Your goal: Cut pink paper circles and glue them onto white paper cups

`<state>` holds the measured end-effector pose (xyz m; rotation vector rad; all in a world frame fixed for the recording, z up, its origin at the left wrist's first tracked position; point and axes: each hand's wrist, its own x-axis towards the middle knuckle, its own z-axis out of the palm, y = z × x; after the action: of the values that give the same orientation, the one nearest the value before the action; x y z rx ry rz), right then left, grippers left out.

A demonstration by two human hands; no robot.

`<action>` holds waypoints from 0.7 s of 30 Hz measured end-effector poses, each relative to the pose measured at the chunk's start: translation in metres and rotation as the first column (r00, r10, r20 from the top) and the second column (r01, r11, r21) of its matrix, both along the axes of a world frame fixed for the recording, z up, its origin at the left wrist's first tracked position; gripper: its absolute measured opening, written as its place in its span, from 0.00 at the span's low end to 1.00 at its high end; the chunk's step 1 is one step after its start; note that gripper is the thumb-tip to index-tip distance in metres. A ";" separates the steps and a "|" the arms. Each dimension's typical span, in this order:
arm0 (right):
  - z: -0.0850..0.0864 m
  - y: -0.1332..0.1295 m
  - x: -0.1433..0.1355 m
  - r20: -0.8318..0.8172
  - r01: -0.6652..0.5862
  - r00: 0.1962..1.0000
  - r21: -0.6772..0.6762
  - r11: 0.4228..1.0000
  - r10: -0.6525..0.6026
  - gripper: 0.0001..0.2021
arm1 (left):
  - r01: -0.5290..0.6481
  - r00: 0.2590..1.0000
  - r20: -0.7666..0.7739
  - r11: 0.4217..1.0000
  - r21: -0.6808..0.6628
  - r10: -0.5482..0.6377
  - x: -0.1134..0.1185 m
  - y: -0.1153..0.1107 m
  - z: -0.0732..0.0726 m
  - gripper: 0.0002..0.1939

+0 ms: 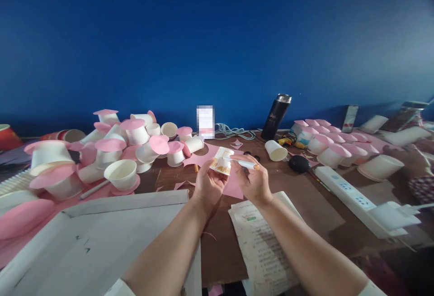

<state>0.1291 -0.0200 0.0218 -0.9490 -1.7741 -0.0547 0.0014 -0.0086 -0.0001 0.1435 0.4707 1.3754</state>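
In the middle of the view, my left hand (209, 183) is wrapped round a small white paper cup (222, 161) that carries yellow-orange drawn strokes. The cup is tilted above the table. My right hand (253, 179) grips a white marker (244, 164) with an orange end, and its other end meets or nearly meets the cup's side; exact contact is hard to see. Beneath both hands lies a sheet of pink paper (233, 189) with cut edges. A printed paper booklet (262, 241) rests under my right forearm.
White cups with pink discs (110, 146) crowd the left, behind a white box (111, 241). More stand in rows (334, 151) at right. A black thermos (276, 117), a lone cup (275, 150), a black mouse-like object (299, 164) and a power strip (349, 196) lie right. Another person's hand (403, 162) shows at far right.
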 end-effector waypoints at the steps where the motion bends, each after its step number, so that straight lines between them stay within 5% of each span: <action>1: 0.000 0.000 0.000 -0.002 0.002 1.000 -0.002 1.000 -0.002 0.08 | -0.001 1.000 0.002 1.000 0.000 0.001 0.000 0.000 0.000 0.12; 21: -0.001 0.002 0.007 -0.022 0.084 0.996 -0.072 0.994 -0.085 0.09 | -0.013 1.000 0.004 0.990 -0.140 0.014 -0.009 0.006 0.005 0.12</action>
<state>0.1356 -0.0175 0.0209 -1.0712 -1.7223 -0.0343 -0.0074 -0.0028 0.0045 0.0222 0.5637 1.3510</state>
